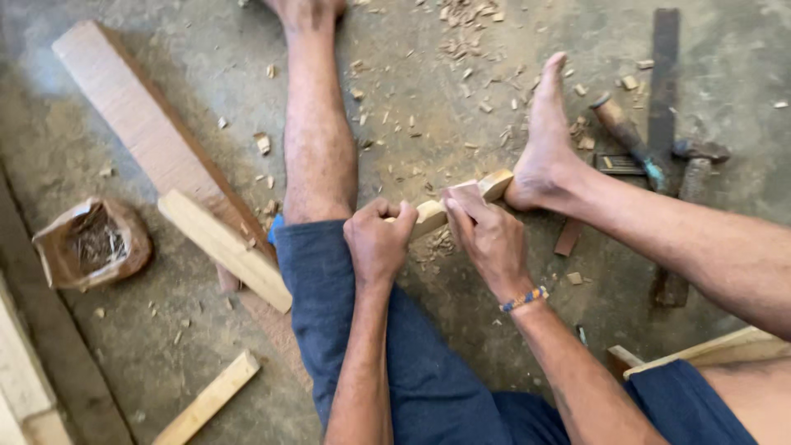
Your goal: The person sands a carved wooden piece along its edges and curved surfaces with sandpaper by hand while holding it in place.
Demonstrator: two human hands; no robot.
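Observation:
I sit on a concrete floor with my legs stretched out. My left hand point(377, 241) is closed around the near end of a short pale wooden piece point(497, 185). My right hand point(486, 233) presses on top of the same piece near its middle; whether it holds a small tool is hidden by the fingers. The far end of the wood butts against my right foot point(545, 148). Wood shavings lie under and beyond the piece.
A long brown board point(140, 119) and a pale plank point(224, 247) lie at left, with another stick point(210, 400) nearer me. A torn brown bag point(92, 243) sits far left. A chisel point(626, 136), a hammer point(688, 177) and a dark flat bar point(663, 74) lie at right.

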